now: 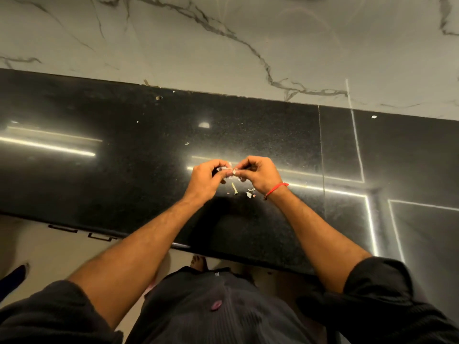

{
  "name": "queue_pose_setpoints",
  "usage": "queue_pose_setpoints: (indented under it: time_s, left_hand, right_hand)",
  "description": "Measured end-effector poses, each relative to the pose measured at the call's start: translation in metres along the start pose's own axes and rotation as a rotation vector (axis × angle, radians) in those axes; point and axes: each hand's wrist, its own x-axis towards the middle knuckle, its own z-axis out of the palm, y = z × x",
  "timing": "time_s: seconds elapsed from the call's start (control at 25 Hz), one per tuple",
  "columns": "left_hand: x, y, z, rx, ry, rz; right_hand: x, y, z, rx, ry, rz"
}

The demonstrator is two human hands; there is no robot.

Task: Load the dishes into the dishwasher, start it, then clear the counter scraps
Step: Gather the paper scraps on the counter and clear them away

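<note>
On the black granite counter (124,170) small pale food scraps (242,191) lie scattered, among them a thin yellowish stem and a few white and pink flakes. My left hand (205,178) and my right hand (258,173) meet just above them, fingertips pinched together on several small papery scraps (229,170). A red thread circles my right wrist. No dishwasher or dishes are in view.
A white marble backsplash (223,40) rises behind the counter. Tiny specks dot the counter farther back (186,143) and at the right (373,116). A seam crosses the counter at the right (321,157). Dark drawer handles (99,236) show below the front edge, with floor and a bare foot beneath.
</note>
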Motion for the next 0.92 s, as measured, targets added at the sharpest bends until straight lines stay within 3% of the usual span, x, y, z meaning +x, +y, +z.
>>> queue_pose_setpoints:
  time_s: [0.28,0.6,0.92]
  left_hand:
    - [-0.051,-0.030,-0.064,-0.143,0.203,-0.088]
    - [-0.139,-0.096,-0.161,-0.341,0.410,-0.195]
    - [-0.254,-0.210,-0.272,-0.619,0.592,-0.397]
  right_hand:
    - [-0.012,-0.024,0.084,0.307,-0.145,-0.001]
    - [-0.044,-0.055,0.228,0.314,-0.320,0.038]
    - [-0.097,-0.037,0.437,0.284,-0.382,0.228]
